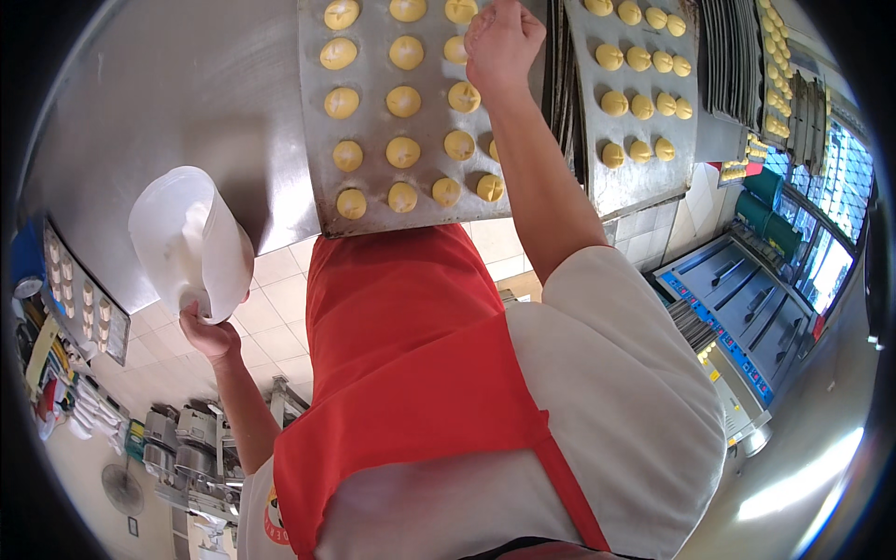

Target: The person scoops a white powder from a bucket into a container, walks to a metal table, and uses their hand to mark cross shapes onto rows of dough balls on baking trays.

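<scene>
Left hand (210, 339): grip clamped on tub (230, 266) near table (205, 93) edge, mouth up, presumably keeping white powder (194, 231) reachable. Right hand (504, 49): fingers together above tray (371, 129); contents unclear. Dough rounds (402, 152) on tray spaced apart, likely against sticking.

Head-worn fisheye view, facing down, close range

Ctr tray (372, 121), far end cut off

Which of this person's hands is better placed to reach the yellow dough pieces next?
Probably the right hand: it is over the baking tray bearing the yellow dough pieces. The left hand is off to the left, holding a white plastic container.
</scene>
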Motion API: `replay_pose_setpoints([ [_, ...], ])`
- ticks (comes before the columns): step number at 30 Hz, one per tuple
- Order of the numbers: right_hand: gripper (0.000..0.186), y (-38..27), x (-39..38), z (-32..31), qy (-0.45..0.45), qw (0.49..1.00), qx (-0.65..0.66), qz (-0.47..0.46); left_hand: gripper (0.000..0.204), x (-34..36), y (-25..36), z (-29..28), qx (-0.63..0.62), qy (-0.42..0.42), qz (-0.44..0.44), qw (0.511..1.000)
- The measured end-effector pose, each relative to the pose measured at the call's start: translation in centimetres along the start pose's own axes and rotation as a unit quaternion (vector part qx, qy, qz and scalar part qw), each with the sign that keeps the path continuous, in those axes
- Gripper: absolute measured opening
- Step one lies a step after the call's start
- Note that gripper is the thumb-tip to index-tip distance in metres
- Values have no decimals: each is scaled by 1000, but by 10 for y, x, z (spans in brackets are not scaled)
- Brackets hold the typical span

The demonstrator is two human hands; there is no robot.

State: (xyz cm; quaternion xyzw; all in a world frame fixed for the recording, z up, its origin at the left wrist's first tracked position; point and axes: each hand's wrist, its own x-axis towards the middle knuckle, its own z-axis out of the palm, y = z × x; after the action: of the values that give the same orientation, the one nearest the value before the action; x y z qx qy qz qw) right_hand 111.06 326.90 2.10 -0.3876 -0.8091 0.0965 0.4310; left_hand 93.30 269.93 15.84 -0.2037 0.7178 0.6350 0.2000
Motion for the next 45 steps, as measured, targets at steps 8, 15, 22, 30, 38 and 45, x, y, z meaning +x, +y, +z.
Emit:
replay_pose_setpoints([
  [8, 24, -98, 119, -45, -90, 688, 565, 446, 44, -24, -10, -3, -38, 72, -18, 997],
  [15, 24, -72, 133, 4, 55, 588, 679, 436, 46, -16, -32, -34, -19, 83, 0, 996],
  [22, 19, 8, 164, 55, -233, 387, 839, 303, 41, -5, -9, 4, -12, 68, 8, 998],
  [30, 25, -8, 198, -15, -81, 565, 679, 461, 42, -11, -18, -8, -11, 106, 21, 994],
  [38, 31, -23, 170, -43, -47, 567, 715, 406, 43, -19, -14, 4, -11, 106, 32, 994],
  [45, 35, -22, 124, -54, -74, 744, 554, 367, 42, -23, -9, 15, 23, 118, 38, 992],
])
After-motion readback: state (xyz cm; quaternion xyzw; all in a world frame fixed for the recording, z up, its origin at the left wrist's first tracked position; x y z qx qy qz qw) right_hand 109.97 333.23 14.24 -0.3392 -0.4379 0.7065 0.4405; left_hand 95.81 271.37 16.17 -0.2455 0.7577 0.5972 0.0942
